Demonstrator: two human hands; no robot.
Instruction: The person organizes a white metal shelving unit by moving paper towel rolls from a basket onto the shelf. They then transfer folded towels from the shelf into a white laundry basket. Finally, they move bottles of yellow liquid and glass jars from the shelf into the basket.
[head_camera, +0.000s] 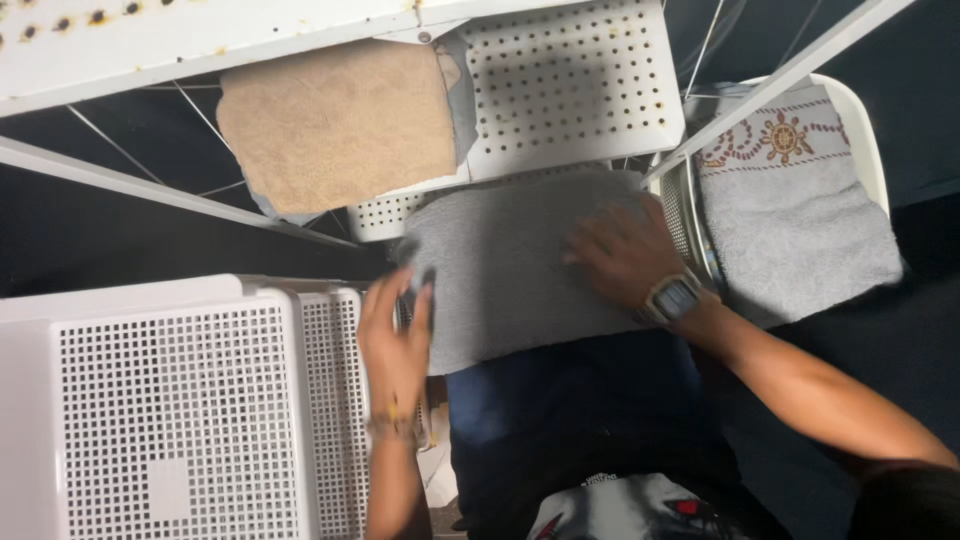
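grey folded towel (510, 270): across lap, centre. left hand (395, 335): open, fingers on towel's left edge. right hand (625, 250): open, flat on towel's right side, wristwatch (675, 297) worn. white laundry basket (180, 400): left. tan cloth (340, 120): above. patterned grey towel (790, 200): right.

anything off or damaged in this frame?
Minor only. The white metal bar at top left shows rust spots around its holes. The tan cloth lies askew, overhanging the perforated white shelf. The gray towel under the left hand and right hand lies flat.
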